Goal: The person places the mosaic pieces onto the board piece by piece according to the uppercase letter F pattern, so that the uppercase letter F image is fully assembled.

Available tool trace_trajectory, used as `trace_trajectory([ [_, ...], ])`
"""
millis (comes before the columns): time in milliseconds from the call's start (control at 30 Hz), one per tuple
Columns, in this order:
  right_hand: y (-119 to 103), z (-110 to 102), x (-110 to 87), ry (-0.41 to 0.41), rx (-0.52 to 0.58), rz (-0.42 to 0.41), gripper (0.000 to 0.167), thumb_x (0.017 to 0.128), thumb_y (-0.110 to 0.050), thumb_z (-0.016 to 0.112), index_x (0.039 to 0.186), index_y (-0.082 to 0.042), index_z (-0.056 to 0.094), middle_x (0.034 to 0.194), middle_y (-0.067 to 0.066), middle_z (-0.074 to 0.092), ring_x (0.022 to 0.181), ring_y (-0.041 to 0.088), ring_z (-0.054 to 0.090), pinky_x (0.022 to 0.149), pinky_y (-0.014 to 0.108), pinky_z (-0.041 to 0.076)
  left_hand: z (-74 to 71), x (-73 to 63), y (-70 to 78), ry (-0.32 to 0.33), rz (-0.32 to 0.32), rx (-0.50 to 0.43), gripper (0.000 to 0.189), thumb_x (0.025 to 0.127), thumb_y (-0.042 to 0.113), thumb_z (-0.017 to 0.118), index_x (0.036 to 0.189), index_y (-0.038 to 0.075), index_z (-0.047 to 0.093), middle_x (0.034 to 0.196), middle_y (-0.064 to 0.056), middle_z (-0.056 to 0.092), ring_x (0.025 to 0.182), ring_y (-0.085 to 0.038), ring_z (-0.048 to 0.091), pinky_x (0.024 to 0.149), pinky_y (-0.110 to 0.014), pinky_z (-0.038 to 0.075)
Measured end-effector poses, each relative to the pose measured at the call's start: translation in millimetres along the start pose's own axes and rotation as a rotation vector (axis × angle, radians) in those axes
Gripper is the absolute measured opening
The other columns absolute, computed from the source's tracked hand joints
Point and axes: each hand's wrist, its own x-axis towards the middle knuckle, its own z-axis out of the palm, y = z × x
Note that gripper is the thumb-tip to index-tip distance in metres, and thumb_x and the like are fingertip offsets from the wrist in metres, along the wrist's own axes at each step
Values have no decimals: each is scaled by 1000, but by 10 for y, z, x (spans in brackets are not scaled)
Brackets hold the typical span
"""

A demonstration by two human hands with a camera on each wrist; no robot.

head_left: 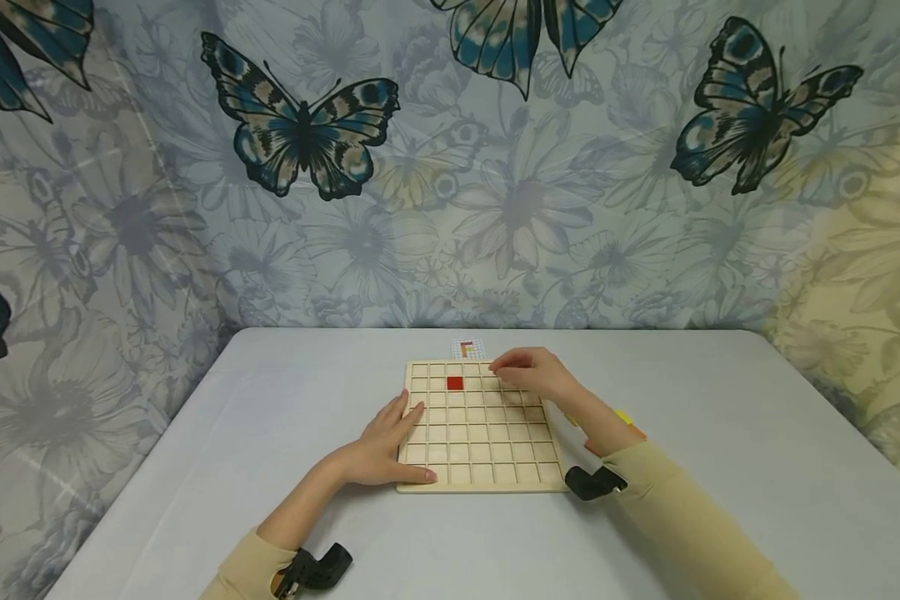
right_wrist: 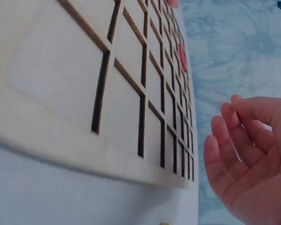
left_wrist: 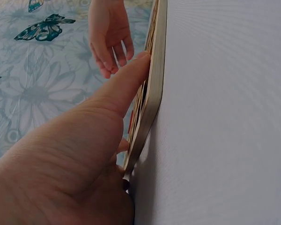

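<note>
A pale wooden grid board (head_left: 468,433) lies on the table with one red square tile (head_left: 455,383) in a cell of its far part. My left hand (head_left: 382,442) rests spread along the board's left side, its thumb on the near rim and its fingers on the left edge. Over the board's far right part hovers my right hand (head_left: 536,371), fingers loosely bent. In the right wrist view, the right hand's thumb (right_wrist: 257,105) comes close to the index fingertip, and no piece shows between them.
Behind the board lies a small card (head_left: 468,349) printed with a coloured grid pattern. Yellow pieces (head_left: 625,416) and orange pieces (head_left: 592,449) lie right of the board, partly hidden by the right forearm. The white table (head_left: 195,467) meets a butterfly-patterned backdrop (head_left: 420,250).
</note>
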Motion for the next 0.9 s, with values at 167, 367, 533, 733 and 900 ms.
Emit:
trace_trajectory([
  [167, 86, -130, -123, -1, -8, -16, 28, 98, -20, 59, 118, -2, 67, 115, 13, 68, 106, 28, 62, 90, 44, 50, 13, 5, -25, -4, -8, 13, 104, 84, 56, 70, 157, 8, 13, 161, -18, -8, 147, -35, -7, 113, -59, 7],
  [367, 182, -322, -306, 1, -86, -18, 29, 98, -24, 60, 117, -4, 68, 118, 12, 67, 111, 28, 60, 92, 46, 47, 27, 25, -43, -1, 0, 21, 104, 85, 56, 69, 157, 8, 13, 161, -18, -8, 147, -35, -7, 113, -59, 7],
  [533, 225, -484, -464, -6, -186, 27, 27, 97, -26, 62, 114, -7, 70, 110, 7, 67, 97, 24, 62, 81, 40, 50, 23, 21, -37, 9, 0, 16, 104, 85, 55, 70, 157, 6, 14, 161, -20, -7, 147, -36, -6, 113, -60, 8],
  [733, 292, -647, -633, 4, -358, 69, 21, 94, -19, 66, 108, -5, 70, 95, 5, 65, 76, 20, 56, 65, 32, 48, 17, 7, -24, 1, -6, 18, 104, 84, 57, 68, 157, 7, 13, 161, -18, -8, 147, -36, -8, 113, -60, 7],
  [900, 349, -737, -752, 5, -436, 134, 21, 89, -16, 70, 105, -2, 69, 91, 6, 63, 78, 21, 55, 64, 32, 48, 21, 2, -21, -1, -5, 17, 104, 84, 58, 68, 157, 9, 13, 162, -17, -9, 147, -35, -8, 113, -60, 7],
])
